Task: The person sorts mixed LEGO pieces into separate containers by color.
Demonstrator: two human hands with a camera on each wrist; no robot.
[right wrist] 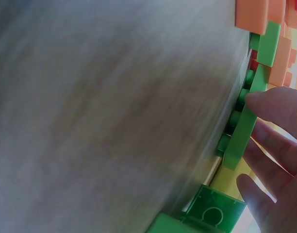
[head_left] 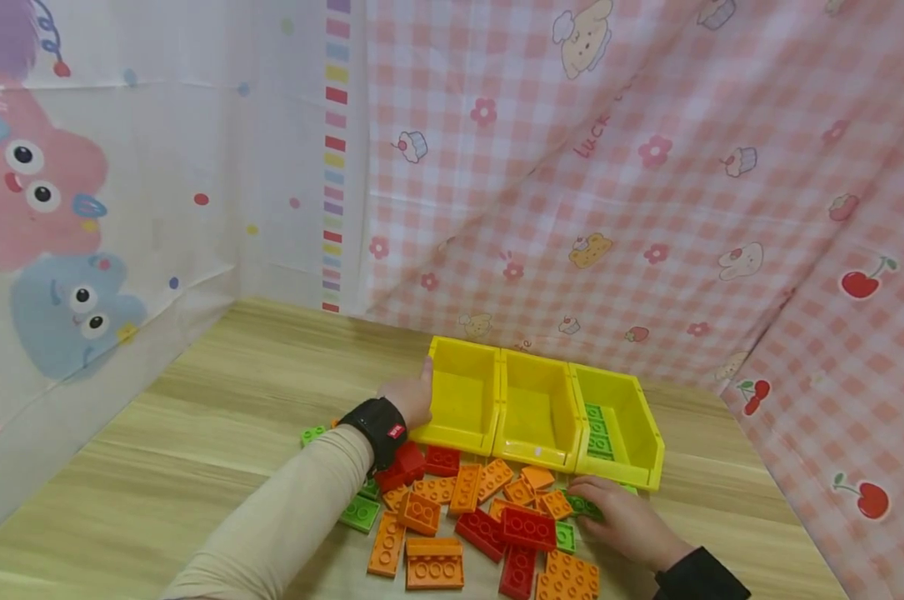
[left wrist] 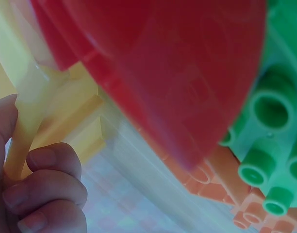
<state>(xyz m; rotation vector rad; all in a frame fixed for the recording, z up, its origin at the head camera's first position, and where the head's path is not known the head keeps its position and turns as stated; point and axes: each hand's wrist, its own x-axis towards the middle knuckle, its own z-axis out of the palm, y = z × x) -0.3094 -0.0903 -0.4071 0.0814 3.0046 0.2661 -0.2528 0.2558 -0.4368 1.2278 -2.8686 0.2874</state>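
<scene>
- Wood-grain bench (head_left: 257,367), head view: left hand (head_left: 409,398) grips the yellow bins' (head_left: 500,417) left side; right hand (head_left: 627,517) pinches a green brick (head_left: 583,505) just before them.
- Left wrist: bins clasped (light pressure should suffice).
- Right wrist: brick between thumb and fingers; gripping its middle should prevent tilting.

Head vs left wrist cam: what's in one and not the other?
Head only: the right hand at a green brick, the black wristband with a red tag, and the right-hand yellow bin with at least one green brick in it.

Left wrist only: the bent fingers of the left hand, nails visible, gripping the edge of the left-hand yellow bin.

Both: the left hand at that bin, plus red, orange and green bricks.
</scene>
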